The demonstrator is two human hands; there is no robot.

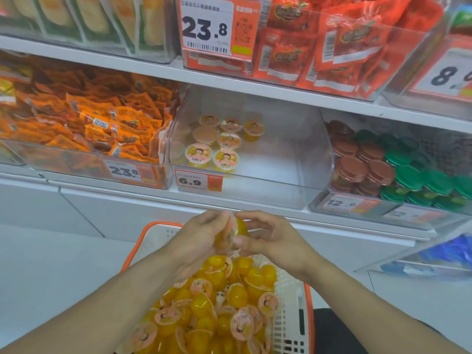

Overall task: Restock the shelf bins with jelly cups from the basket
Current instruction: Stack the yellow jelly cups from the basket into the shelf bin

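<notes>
A white basket with an orange rim (291, 325) sits low in front of me, heaped with yellow jelly cups (212, 310) with pink printed lids. Above it my left hand (196, 238) and my right hand (270, 236) meet, both gripping a small cluster of yellow jelly cups (233, 232) between them. Straight ahead on the shelf is a clear bin (281, 175) marked 6.9. Several jelly cups (219, 141) stand in its left part; its right part is bare.
Left of the clear bin is a bin of orange snack packets (84, 129) priced 23.8. To the right a bin holds brown and green lidded cups (398, 169). Red packets (319, 47) fill the shelf above. The white shelf edge (178, 200) runs just beyond my hands.
</notes>
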